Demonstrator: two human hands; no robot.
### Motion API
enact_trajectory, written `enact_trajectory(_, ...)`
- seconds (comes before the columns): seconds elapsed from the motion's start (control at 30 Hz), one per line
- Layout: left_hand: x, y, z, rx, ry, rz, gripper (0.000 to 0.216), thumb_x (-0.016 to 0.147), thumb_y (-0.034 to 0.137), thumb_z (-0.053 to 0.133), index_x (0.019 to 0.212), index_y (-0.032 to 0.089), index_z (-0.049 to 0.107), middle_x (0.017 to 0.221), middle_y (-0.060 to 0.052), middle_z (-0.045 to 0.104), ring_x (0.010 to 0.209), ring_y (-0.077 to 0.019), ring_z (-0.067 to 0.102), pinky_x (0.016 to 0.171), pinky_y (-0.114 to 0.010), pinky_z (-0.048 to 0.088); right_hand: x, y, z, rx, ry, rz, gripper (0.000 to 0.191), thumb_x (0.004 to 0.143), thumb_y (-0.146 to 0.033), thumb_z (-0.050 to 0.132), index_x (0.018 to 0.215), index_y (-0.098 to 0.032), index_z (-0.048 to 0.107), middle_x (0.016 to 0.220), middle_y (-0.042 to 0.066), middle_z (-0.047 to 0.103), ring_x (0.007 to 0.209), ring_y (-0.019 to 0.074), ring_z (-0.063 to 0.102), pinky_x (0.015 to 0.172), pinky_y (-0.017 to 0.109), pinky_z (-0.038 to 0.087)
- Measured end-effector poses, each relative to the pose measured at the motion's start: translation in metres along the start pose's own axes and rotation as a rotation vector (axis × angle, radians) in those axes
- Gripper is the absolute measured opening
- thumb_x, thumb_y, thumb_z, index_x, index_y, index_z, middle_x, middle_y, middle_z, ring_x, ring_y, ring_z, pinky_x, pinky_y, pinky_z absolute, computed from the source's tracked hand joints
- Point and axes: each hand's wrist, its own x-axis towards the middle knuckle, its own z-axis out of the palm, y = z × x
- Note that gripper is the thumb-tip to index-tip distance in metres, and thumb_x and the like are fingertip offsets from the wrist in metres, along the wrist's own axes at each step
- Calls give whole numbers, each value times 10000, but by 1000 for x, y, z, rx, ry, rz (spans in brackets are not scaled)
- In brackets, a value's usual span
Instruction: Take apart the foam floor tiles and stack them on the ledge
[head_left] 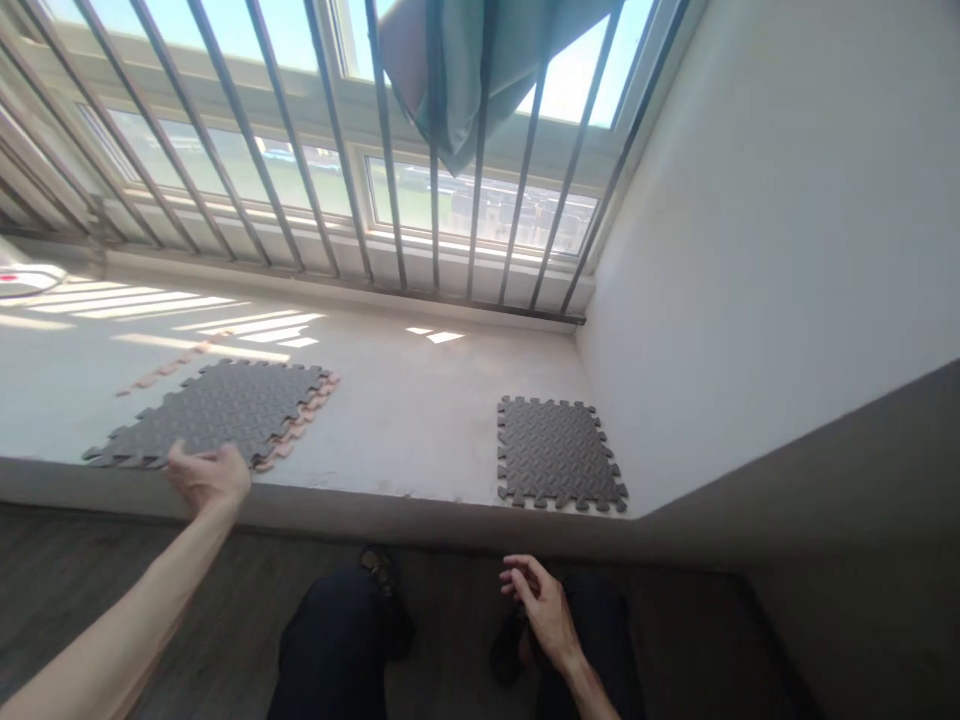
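Note:
At the near edge of a grey foam mat tile [217, 410] is my left hand [210, 480], its fingers bent and smeared by motion. Whether they grip the edge cannot be made out. The grey tile has a raised pattern and jigsaw edges, and it lies flat with pink foam [304, 420] showing beneath its right side. Over my knee my right hand [544, 605] hovers with loosely curved fingers apart, holding nothing. Beyond it, a second grey foam tile [559, 450] rests flat on the ledge near the right wall.
The pale window ledge [420, 420] runs along metal bars [349, 170]. Behind the bars hangs a greenish cloth [457, 80]. A white wall [787, 220] bounds the right side. A white object [26, 278] sits at the far left. My legs [334, 640] are below the ledge.

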Motion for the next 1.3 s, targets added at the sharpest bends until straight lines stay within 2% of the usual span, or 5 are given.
enact_trajectory(0.27,-226,78,89,-286,-612,292,632,900,474,623,1447,162,569,1269,-156,623,1105,-296,678,997,-537,620,37,-39,-99,-328,445,-329,374,1073,-512,531,1181,-249,774,1182,119,801,1065,271,761,1006,441,596)
enact_trajectory(0.5,-363,129,117,-74,-841,303,679,945,442,596,1539,122,524,1553,-275,598,1518,-407,510,1319,-634,290,48,3,-130,-628,900,-426,465,1091,-419,468,1469,-201,629,1601,203,532,1511,342,477,1253,601,411)
enact_trajectory(0.8,-400,163,123,-143,-986,160,752,940,440,680,1612,198,445,1697,-239,506,1657,-352,365,1378,-602,5,65,13,-124,-677,885,-358,683,1109,-483,406,1701,-145,354,1726,240,412,1575,388,351,1275,651,362)
enact_trajectory(1.03,-383,170,120,-379,-929,-86,755,873,296,772,1562,163,494,1528,-232,609,1447,-340,604,1249,-488,443,62,7,-127,-502,952,-338,606,1078,-518,459,1544,-144,563,1428,234,629,1386,366,520,1238,624,399)
enact_trajectory(1.3,-380,166,75,-799,-855,-741,531,847,91,779,1321,250,602,1227,-81,747,959,-136,746,940,-302,617,53,9,-123,392,853,-116,870,840,-724,731,1485,-191,492,1292,161,686,946,254,754,854,414,658)
